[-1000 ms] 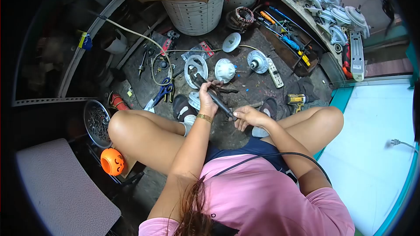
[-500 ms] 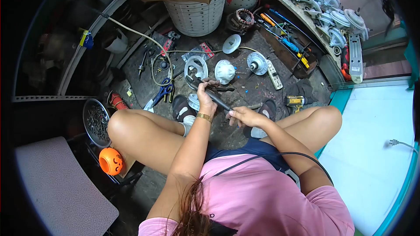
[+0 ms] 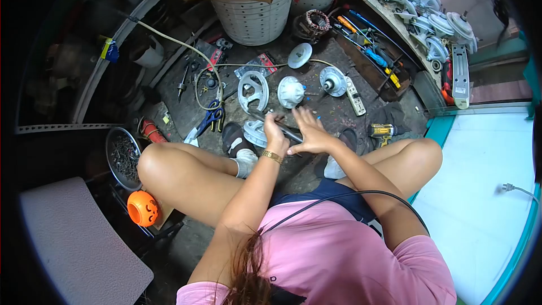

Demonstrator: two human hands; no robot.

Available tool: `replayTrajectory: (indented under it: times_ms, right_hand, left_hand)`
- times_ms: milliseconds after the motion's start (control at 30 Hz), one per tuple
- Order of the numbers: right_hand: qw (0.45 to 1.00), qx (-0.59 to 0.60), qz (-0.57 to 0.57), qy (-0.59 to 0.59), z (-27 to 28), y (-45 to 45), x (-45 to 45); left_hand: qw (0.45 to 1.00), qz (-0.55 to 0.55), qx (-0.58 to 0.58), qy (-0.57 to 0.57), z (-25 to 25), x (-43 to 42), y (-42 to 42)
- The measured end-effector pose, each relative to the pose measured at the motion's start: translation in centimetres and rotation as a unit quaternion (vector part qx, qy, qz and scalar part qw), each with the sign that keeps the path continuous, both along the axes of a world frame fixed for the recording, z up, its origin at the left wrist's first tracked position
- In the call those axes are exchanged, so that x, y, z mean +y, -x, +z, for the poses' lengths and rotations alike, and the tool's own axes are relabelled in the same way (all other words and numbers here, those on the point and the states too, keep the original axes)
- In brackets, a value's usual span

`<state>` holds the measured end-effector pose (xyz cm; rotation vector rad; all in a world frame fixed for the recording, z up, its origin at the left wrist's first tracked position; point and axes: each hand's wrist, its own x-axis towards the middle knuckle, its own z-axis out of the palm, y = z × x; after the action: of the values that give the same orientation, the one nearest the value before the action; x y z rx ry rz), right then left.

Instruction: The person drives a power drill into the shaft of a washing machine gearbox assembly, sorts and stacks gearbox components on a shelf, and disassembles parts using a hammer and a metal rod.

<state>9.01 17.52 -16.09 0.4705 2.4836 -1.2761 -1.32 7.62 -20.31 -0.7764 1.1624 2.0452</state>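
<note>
My left hand (image 3: 274, 134) is closed around a dark long-handled tool (image 3: 291, 134) that looks like pliers; its jaw end is partly hidden. My right hand (image 3: 310, 133) is open beside the handle end, fingers stretched forward and slightly blurred. Whether its palm touches the handle I cannot tell. Just ahead on the floor lie a spoked metal pulley wheel (image 3: 253, 91), a ribbed white metal hub (image 3: 291, 92) and a round metal part with a central shaft (image 3: 332, 82). Another ribbed metal part (image 3: 255, 133) sits by my left foot, partly covered.
Blue-handled scissors (image 3: 212, 116) and a cable (image 3: 199, 79) lie to the left. At right are a power strip (image 3: 355, 97), a yellow drill (image 3: 381, 130) and a tool tray (image 3: 361, 51). A bowl of screws (image 3: 114, 176) and orange pumpkin bucket (image 3: 143, 209) stand at far left.
My right hand has let go of the tool's handle end and opened, moving forward with its fingers stretched. My left hand, still holding the tool, has shifted slightly right and toward me.
</note>
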Motion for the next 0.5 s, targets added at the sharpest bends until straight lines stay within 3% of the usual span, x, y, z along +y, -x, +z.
replayTrajectory:
  times_ms: [67, 167, 200, 267, 300, 333, 367, 433, 500]
  right_hand:
    - [0.996, -0.045, 0.032, 0.073, -3.5, 0.1, 0.4]
    - [0.985, -0.034, 0.04, 0.166, -3.2, -0.3, 0.6]
    - [0.99, 0.001, 0.038, 0.133, -3.3, -0.3, 0.2]
    - [0.972, -0.053, -0.005, 0.229, -3.1, -1.0, 0.5]
    - [0.957, -0.083, -0.026, 0.278, -2.7, -1.3, 0.2]
    - [0.952, -0.063, -0.071, 0.292, -2.7, -1.6, 0.4]
    - [0.958, -0.077, -0.076, 0.264, -2.8, -1.5, 0.7]
    - [0.969, -0.101, -0.093, 0.207, -3.6, -1.0, 1.3]
    - [0.97, -0.085, -0.129, 0.187, -4.8, -0.4, 1.1]
  left_hand:
    - [0.998, 0.013, -0.055, -0.023, 1.8, 0.3, -0.6]
    - [0.993, -0.045, -0.074, -0.085, -1.6, -0.6, -0.7]
    - [0.991, -0.097, -0.061, -0.072, -1.2, -0.7, -0.7]
    - [0.978, -0.201, -0.034, -0.044, -0.5, -1.4, -0.4]
    - [0.965, -0.258, 0.015, 0.042, 1.1, -2.0, 0.0]
    - [0.911, -0.277, 0.19, 0.24, -0.4, -2.8, 0.6]
    - [0.789, -0.277, 0.35, 0.421, -1.9, -3.8, 1.2]
    - [0.683, -0.244, 0.319, 0.611, -0.2, -4.9, 2.6]
    - [0.712, -0.255, 0.187, 0.626, -4.0, -5.2, 3.8]
